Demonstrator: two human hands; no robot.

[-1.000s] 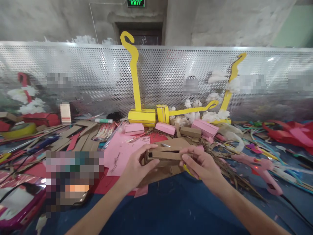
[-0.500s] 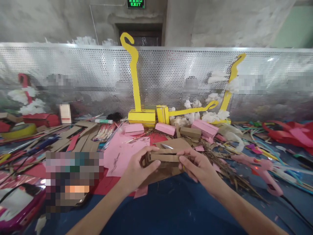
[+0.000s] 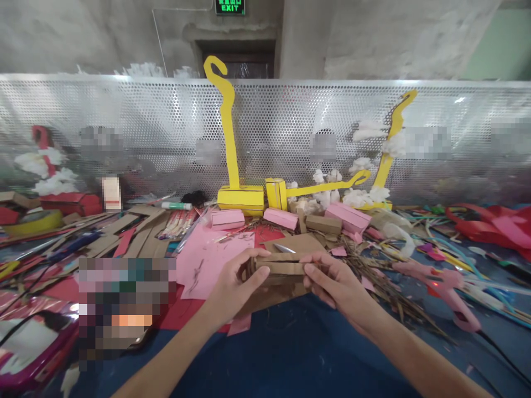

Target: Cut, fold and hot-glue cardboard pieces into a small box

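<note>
A small brown cardboard box [image 3: 286, 269] with a dark slit along its top is held between my two hands. My left hand [image 3: 243, 281] grips its left end, thumb on the near face and fingers behind. At the right end, my right hand [image 3: 329, 276] pinches it between thumb and fingers. Under and behind the box lies a sheet of brown cardboard [image 3: 309, 243], with a pointed metal blade [image 3: 284, 248] on it; the rest of that tool is hidden. Pink paper [image 3: 211, 260] spreads to the left of the box.
Behind stand a yellow hooked piece on a box base [image 3: 240, 200], pink boxes [image 3: 227, 219] and a brown box [image 3: 323, 224]. A pink glue gun [image 3: 446, 287] with a lit red light lies right, beside dry twigs [image 3: 385, 293]. Cardboard strips [image 3: 143, 232] lie left. A perforated metal panel [image 3: 274, 121] closes the back.
My left thumb has shifted slightly up and left on the box. The slit along the top looks a little narrower. Both hands keep their hold.
</note>
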